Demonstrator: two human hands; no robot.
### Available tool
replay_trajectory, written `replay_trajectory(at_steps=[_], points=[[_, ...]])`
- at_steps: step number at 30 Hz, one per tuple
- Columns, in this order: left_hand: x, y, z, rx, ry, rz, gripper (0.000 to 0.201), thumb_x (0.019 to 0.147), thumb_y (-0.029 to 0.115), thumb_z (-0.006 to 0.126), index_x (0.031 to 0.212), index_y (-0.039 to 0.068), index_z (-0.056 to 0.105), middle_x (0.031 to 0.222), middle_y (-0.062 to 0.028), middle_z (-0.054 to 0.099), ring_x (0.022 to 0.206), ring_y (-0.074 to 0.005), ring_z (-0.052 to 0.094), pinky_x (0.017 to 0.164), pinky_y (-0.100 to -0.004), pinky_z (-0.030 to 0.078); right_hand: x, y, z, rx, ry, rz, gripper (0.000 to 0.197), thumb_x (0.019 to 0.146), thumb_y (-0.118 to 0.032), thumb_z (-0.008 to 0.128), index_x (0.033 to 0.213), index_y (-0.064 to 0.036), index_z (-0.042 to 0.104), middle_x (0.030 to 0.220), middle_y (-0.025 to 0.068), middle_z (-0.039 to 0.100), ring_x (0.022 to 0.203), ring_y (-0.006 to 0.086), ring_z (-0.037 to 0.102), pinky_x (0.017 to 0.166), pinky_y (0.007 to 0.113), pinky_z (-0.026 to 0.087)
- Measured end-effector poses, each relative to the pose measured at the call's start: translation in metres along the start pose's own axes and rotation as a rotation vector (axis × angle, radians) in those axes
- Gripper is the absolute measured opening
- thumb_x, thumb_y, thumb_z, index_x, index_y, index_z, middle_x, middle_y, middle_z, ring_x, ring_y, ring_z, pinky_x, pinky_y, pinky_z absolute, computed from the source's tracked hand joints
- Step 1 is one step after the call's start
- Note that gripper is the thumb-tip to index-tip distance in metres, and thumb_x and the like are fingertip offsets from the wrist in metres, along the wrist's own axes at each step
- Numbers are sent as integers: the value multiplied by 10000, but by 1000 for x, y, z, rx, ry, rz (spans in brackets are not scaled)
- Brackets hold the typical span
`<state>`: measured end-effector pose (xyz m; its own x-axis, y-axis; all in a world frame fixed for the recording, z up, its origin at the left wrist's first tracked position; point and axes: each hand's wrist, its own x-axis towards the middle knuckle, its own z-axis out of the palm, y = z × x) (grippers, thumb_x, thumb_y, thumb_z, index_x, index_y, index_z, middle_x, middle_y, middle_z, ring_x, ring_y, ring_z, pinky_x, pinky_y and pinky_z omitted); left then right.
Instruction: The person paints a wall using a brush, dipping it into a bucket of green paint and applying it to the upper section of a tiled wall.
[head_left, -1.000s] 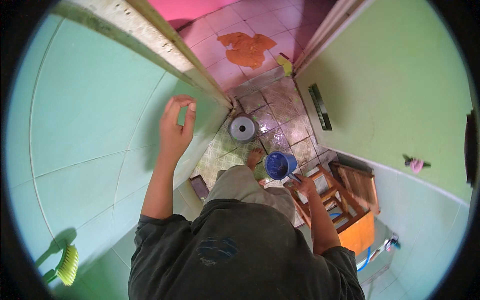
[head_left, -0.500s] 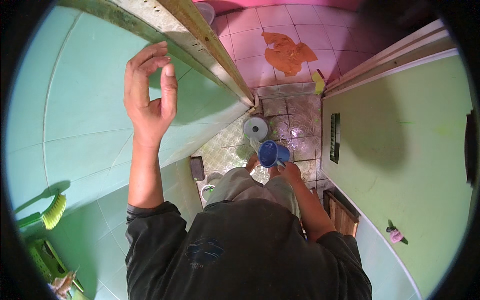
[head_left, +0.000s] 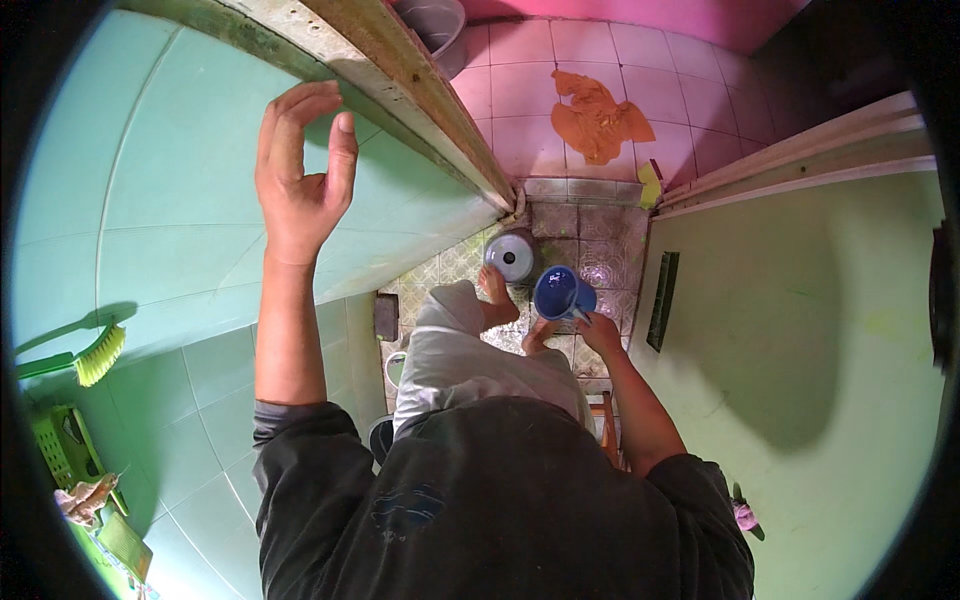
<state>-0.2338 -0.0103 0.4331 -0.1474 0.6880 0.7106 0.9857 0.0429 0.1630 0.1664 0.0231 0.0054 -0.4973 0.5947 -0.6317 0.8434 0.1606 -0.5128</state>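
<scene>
One glossy, round blue dipper (head_left: pixel 565 293), handle (head_left: pixel 581 316) in right grip (head_left: pixel 601 334)

Bright light washes the green tiled wall (head_left: pixel 170 160), while the upper right, past the pink-lit floor (head_left: pixel 515 95), sinks into near-black. A broad, soft-edged shadow darkens the pale green door (head_left: pixel 700 420); the brush (head_left: pixel 101 357) throws a smaller one. Glare whitens the patterned tiles (head_left: pixel 605 250), and the left hand (head_left: pixel 303 195) looks fairly crisp. Fisheye distortion bends grout lines; black closes the corners.
</scene>
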Motion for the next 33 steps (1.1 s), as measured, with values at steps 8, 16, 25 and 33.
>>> replay_trajectory(at_steps=[8,16,25,33], points=[[2,-1,-1,1,24,-43,136,826,31,644,947,0,591,993,-133,628,911,-279,608,796,-335,484,5,7,-18,-67,-13,16,415,848,-407,595,1033,-41,664,922,218,664,895,379,640,801,447,498],[5,-1,3,-48,42,-82,108,819,12,645,914,0,595,956,-134,625,870,-276,606,768,-334,484,9,-4,-25,18,-48,13,416,850,-396,598,1094,-66,665,989,213,665,944,359,641,830,421,496],[6,0,0,-88,57,-103,107,811,5,649,900,-2,589,951,-135,623,867,-275,605,765,-331,483,16,-10,-23,-56,-22,22,417,854,-397,594,1084,-56,666,968,204,671,927,360,643,822,422,500],[4,0,-1,-92,31,-85,110,809,8,651,897,-8,587,948,-137,618,870,-281,603,764,-339,481,22,-15,-19,-132,-45,-52,361,840,-365,595,1020,-62,675,904,198,669,865,368,646,768,448,501]])
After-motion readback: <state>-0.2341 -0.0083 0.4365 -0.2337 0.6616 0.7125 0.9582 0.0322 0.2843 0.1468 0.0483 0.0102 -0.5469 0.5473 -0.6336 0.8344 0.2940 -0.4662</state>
